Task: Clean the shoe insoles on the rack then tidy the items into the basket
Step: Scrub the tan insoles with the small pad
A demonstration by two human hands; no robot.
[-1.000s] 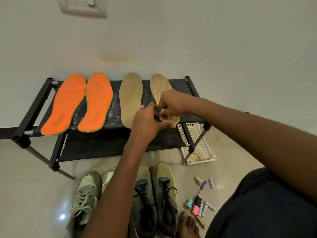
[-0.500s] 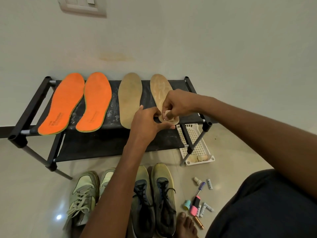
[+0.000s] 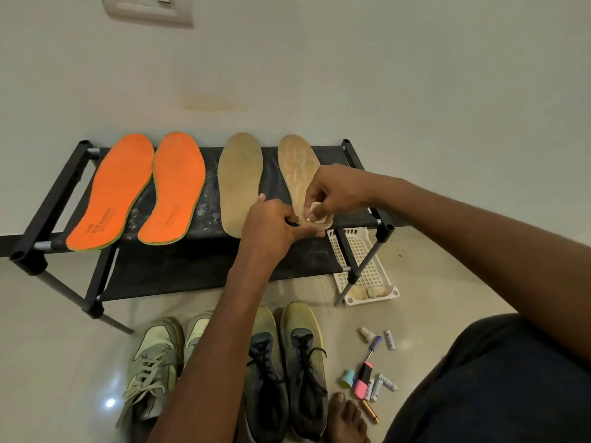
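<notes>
On the rack (image 3: 204,219), right hand (image 3: 335,195) pinches a wipe (image 3: 316,208).
</notes>
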